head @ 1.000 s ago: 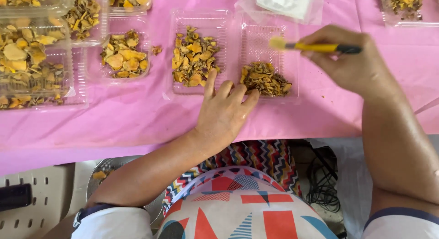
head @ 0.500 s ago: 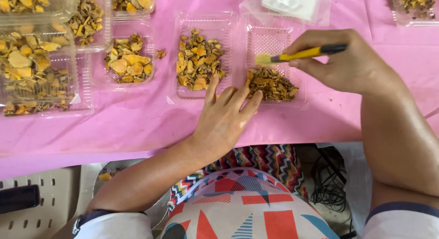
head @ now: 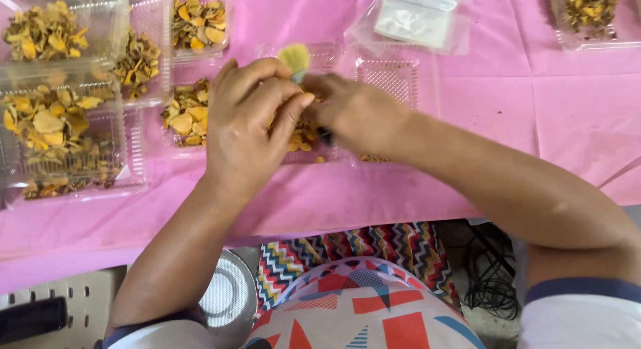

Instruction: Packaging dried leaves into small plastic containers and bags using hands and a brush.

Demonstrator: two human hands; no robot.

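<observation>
Head view: both hands' fingers [head: 267, 98] together gripping a brush [head: 294, 57] above crowded clear trays [head: 390, 75].

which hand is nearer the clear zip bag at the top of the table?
Right hand. It sits just below-left of the zip bag; the left hand is farther left.

— What is seen of the brush [head: 294, 58]?
— Pale yellow bristles are pointed up and away, above the knuckles; the handle is hidden.
— And the clear tray [head: 314, 138]?
— Yellow-orange dried slices are held in it, mostly covered, on the pink tabletop [head: 507, 122].
</observation>
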